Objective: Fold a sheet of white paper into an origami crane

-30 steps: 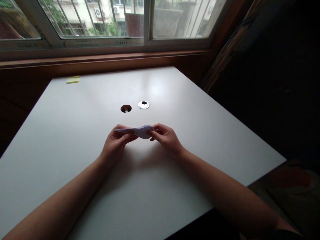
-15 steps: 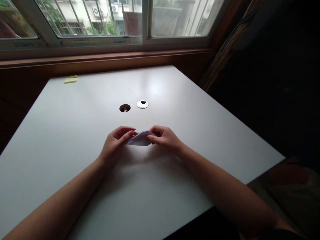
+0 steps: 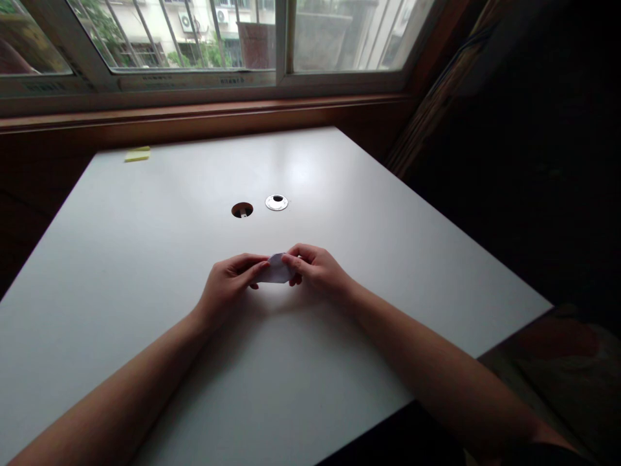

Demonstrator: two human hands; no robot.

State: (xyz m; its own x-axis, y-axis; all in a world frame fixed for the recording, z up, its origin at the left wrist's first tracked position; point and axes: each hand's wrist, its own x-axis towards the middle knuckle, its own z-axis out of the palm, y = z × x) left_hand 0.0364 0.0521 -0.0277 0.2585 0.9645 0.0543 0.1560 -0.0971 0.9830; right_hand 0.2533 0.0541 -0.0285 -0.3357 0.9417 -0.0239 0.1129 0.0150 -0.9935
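Observation:
A small folded piece of white paper [image 3: 276,270] is held between my two hands, just above the white table [image 3: 301,388]. My left hand [image 3: 233,278] pinches its left end, with the thumb on the near face and the fingers behind. At the right end, my right hand [image 3: 315,265] grips the paper with thumb and fingertips. Parts of the paper are hidden by the fingers, and its exact folded shape is hard to make out.
Beyond my hands, the tabletop has a round cut-out hole [image 3: 242,210] and, beside it, a silver ring-shaped cable grommet [image 3: 276,202]. A yellow sticky-note pad [image 3: 138,154] lies by the far left edge. A barred window [image 3: 194,39] stands behind the table.
My left fingers have closed onto the paper's left end, where they were looser before. The paper has turned a little, and my right thumb has shifted up along it.

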